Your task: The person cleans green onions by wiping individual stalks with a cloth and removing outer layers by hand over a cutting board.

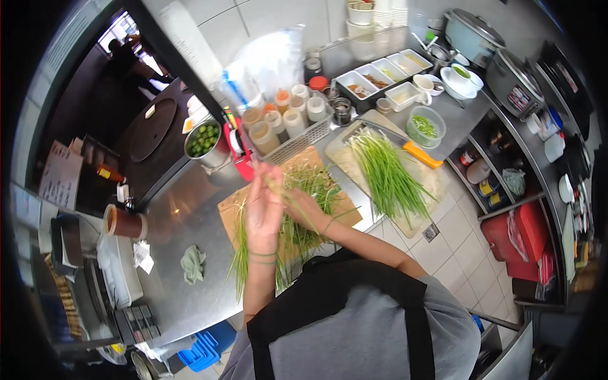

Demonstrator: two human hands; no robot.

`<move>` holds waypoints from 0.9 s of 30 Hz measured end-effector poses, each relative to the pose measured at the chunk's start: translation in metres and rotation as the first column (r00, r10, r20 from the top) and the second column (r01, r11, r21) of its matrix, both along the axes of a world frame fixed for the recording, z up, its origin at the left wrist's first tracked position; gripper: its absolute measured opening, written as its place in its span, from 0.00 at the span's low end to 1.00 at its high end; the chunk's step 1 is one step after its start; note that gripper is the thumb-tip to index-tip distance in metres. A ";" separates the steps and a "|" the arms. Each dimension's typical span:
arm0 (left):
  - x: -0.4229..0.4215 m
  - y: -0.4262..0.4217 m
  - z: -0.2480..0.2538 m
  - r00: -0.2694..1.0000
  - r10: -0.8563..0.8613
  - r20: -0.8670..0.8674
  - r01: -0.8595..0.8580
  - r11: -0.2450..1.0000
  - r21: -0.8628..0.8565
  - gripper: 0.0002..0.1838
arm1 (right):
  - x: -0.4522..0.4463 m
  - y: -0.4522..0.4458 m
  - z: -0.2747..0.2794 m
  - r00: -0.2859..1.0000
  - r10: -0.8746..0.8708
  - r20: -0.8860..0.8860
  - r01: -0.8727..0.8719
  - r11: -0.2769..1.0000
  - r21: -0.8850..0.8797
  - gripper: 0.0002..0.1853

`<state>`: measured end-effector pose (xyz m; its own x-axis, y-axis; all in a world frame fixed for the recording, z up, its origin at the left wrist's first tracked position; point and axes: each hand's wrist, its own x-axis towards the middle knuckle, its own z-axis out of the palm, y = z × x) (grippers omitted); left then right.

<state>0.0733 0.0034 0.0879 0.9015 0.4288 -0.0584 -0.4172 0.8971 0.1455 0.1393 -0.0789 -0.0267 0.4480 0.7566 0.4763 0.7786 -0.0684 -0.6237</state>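
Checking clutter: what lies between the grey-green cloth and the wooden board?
Head view: bare steel counter beside the grey-green cloth, then long green stalks hanging over the edge of the wooden board.

ok so my count is one left hand (265, 206), one right hand (305, 210), two cutting boards (231, 213), one bottle basket (297, 145), one pot of green fruit (216, 158), one tub of chopped greens (425, 126), one orange handle (423, 154), one crumpled cloth (193, 263), two big cookers (514, 83) and, lol, five white topping trays (356, 85).
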 end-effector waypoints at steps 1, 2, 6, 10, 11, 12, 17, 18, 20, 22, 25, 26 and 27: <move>0.021 -0.011 0.000 0.996 -0.093 0.005 0.093 0.993 0.068 0.13 | -0.002 0.002 -0.005 0.998 0.002 -0.069 0.003 0.997 0.078 0.07; 0.045 -0.026 -0.004 0.988 -0.152 -0.003 0.152 0.982 0.114 0.14 | -0.004 0.001 -0.007 0.991 0.014 -0.135 0.008 0.987 0.159 0.08; 0.137 -0.081 -0.039 0.946 -0.276 -0.171 0.303 0.940 0.156 0.15 | -0.003 -0.007 -0.040 0.983 0.102 0.155 -0.108 0.994 0.030 0.15; 0.207 -0.107 -0.101 0.852 -0.209 -0.480 0.374 0.884 0.280 0.14 | -0.007 -0.015 -0.029 0.982 0.062 0.178 -0.075 0.995 0.068 0.14; 0.212 -0.110 -0.107 0.795 -0.185 -0.578 0.408 0.867 0.285 0.14 | -0.007 -0.019 -0.026 0.988 0.087 0.127 -0.094 0.995 0.045 0.14; 0.218 -0.115 -0.112 0.730 -0.156 -0.666 0.441 0.851 0.285 0.15 | -0.005 -0.022 -0.024 0.991 0.112 0.077 -0.114 0.993 0.021 0.13; 0.228 -0.137 -0.182 0.645 -0.210 -0.735 0.614 0.715 0.334 0.18 | 0.001 -0.032 -0.015 0.989 0.147 -0.016 -0.147 0.989 0.001 0.19; 0.234 -0.135 -0.209 0.674 -0.240 -0.699 0.623 0.692 0.364 0.18 | 0.003 -0.033 -0.011 0.984 0.175 -0.026 -0.175 0.984 0.021 0.20; 0.225 -0.136 -0.195 0.705 -0.169 -0.689 0.646 0.556 0.524 0.22 | 0.006 -0.029 -0.014 0.985 0.159 0.073 -0.160 0.987 0.010 0.22; 0.180 -0.140 -0.122 0.761 0.244 -0.601 0.554 0.236 0.798 0.29 | 0.016 -0.019 -0.025 0.988 0.152 0.010 -0.152 0.984 0.095 0.22; 0.115 -0.112 -0.055 0.947 0.302 -0.107 0.144 -0.103 0.984 0.35 | 0.032 -0.023 -0.020 0.964 0.141 -0.226 -0.124 0.988 0.088 0.22; 0.095 -0.100 -0.043 0.910 0.413 -0.039 0.133 -0.202 0.970 0.35 | 0.036 -0.024 -0.012 0.932 0.145 -0.331 -0.122 0.988 0.089 0.19; 0.075 -0.088 -0.033 0.860 0.508 0.039 0.133 -0.298 0.945 0.34 | 0.028 -0.027 -0.002 0.765 0.216 -0.607 0.006 0.939 0.343 0.15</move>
<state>0.1479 -0.0842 0.0550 0.8038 0.3776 0.4597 -0.1680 -0.5972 0.7843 0.1670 -0.1054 -0.0283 0.6543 0.6809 0.3291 0.1936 0.2699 -0.9432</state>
